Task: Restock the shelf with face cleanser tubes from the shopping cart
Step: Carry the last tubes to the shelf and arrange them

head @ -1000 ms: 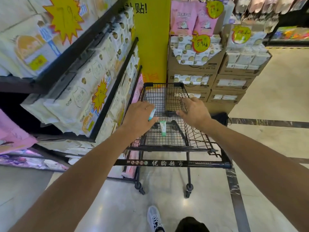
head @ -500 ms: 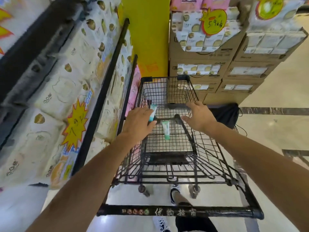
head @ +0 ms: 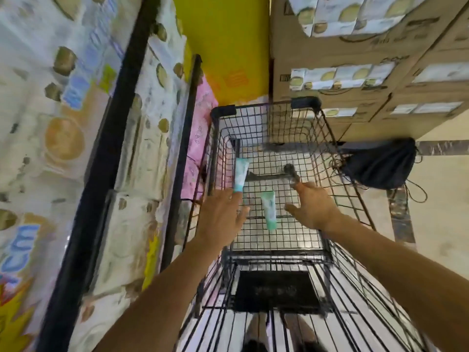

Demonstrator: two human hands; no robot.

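Two mint-green and white face cleanser tubes are inside the black wire shopping cart [head: 327, 138]. One tube [head: 241, 175] leans against the cart's left wall. The other tube [head: 269, 209] lies flat on the cart floor between my hands. My left hand [head: 220, 217] reaches into the basket with straight fingers, its fingertips at the lower end of the leaning tube. My right hand [head: 312, 207] hovers with spread fingers just right of the lying tube and holds nothing.
A black-framed shelf [head: 111, 138] packed with white tissue packs runs along the left, with pink packs [head: 200, 138] low beside the cart. Stacked cardboard boxes [head: 355, 80] stand ahead. A black drawstring bag [head: 378, 166] hangs at the cart's right side.
The view has tilted down over the cart and come closer. Both hands have moved deeper into the basket towards the two tubes, and the fingers have spread.
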